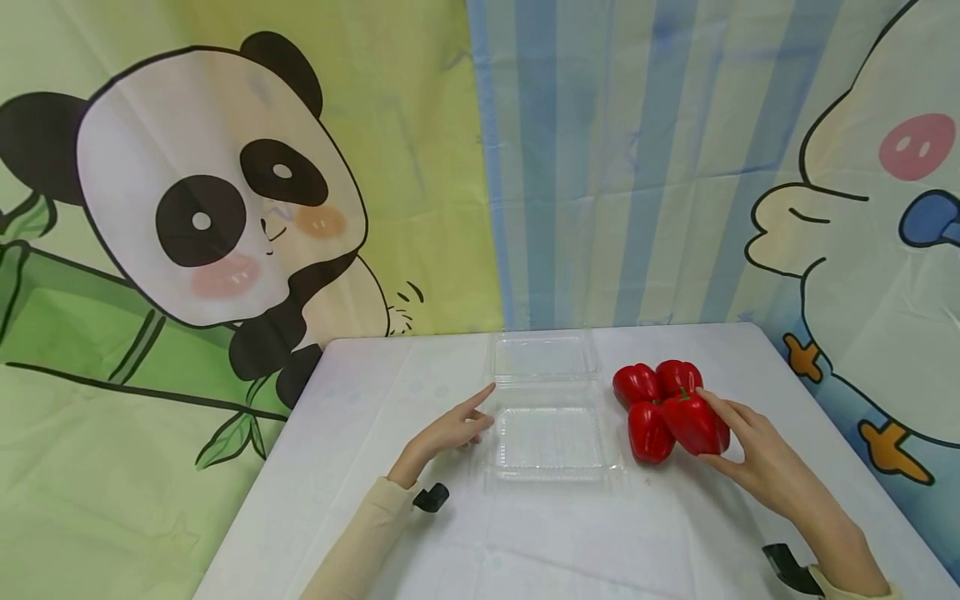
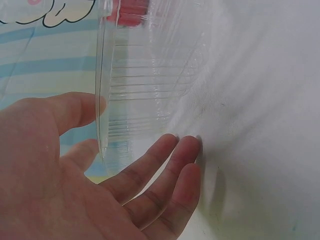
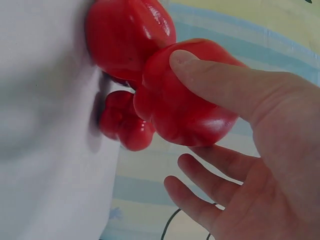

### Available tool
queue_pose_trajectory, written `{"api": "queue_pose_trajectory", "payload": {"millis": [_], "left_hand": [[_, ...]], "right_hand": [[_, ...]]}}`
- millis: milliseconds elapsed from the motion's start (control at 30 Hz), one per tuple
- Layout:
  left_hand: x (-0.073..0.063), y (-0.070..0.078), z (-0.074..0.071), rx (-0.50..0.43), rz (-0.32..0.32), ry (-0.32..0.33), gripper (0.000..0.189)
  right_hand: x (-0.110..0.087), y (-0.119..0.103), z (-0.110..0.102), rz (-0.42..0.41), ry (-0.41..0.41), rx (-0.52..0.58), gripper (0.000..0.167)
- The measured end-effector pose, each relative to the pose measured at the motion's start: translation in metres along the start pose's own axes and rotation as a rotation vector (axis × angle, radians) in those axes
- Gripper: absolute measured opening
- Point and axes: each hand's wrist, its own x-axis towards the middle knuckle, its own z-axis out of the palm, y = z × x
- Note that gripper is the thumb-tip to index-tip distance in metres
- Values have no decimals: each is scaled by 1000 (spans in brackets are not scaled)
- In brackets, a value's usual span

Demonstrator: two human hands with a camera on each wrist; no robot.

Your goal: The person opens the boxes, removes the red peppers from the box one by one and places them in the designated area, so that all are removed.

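My right hand (image 1: pixel 772 458) pinches a glossy red bell pepper (image 1: pixel 699 423) between the thumb and fingers. In the right wrist view the held bell pepper (image 3: pixel 190 117) appears raised off the table. Three more red bell peppers are close by: one at the left (image 1: pixel 636 386), one behind (image 1: pixel 678 375) and one in front (image 1: pixel 649 435). A clear plastic clamshell box (image 1: pixel 551 437) lies opened in mid-table, its lid (image 1: pixel 543 357) folded back. At its left side is my left hand (image 1: pixel 453 427), thumb touching the rim (image 2: pixel 101 65), index finger extended and the other fingers loosely bent near the wall.
The white-covered table (image 1: pixel 420 542) runs back to a cloth backdrop (image 1: pixel 585 167) with blue stripes and cartoon animals. A dark strap piece (image 1: pixel 431 497) sits at the left wrist, another (image 1: pixel 791 568) at the right wrist.
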Motion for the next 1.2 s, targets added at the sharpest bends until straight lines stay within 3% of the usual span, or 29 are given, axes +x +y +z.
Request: {"api": "queue_pose_trajectory", "payload": {"millis": [300, 1200], "left_hand": [[0, 0, 0, -4, 1, -2, 65], [-1, 0, 1, -13, 9, -10, 65]], "right_hand": [[-2, 2, 3, 75, -38, 0, 113], [1, 18, 9, 72, -6, -90, 108]]}}
